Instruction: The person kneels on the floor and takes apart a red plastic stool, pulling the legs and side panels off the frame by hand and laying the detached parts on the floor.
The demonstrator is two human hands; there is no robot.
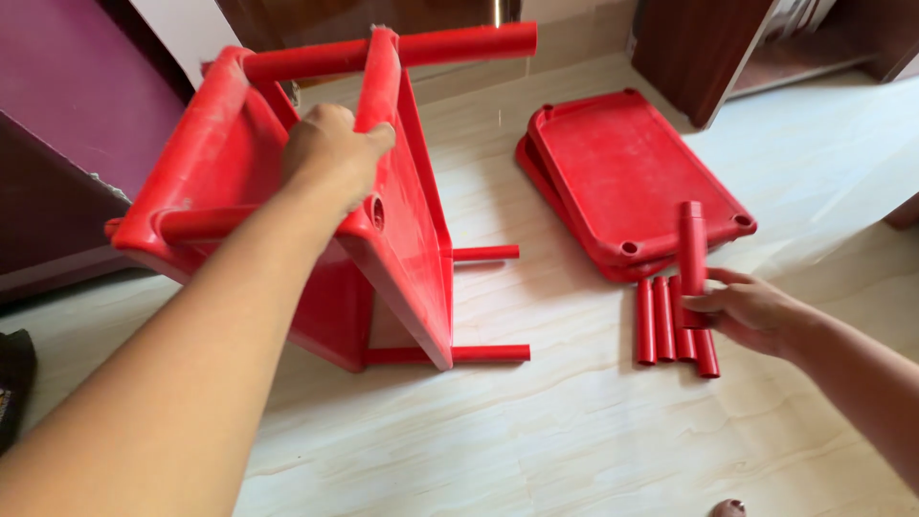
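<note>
The fingers [378, 137] of the left hand [330, 153] are curled tight over the near edge of a red plastic rack [402, 230], which stands tipped on its side on the floor [536, 431], toward the far left. The rack is two shelves joined by red tubes; one long tube [459, 43] runs across its top, and two short legs [488, 352] stick out to the right along the floor.

The right hand [751, 311] is on the right, closed around one red tube [692, 251], holding it upright, its lower end hidden in the grip. Just under and beside that hand, four more loose tubes [661, 321] lie side by side on the floor, touching one another.

Beyond them, further off, two red trays [622, 168] lie stacked flat, with round sockets at their corners. The held tube's top overlaps the near right corner of the stack as seen from here. Dark wooden furniture [699, 48] stands at the far right.
</note>
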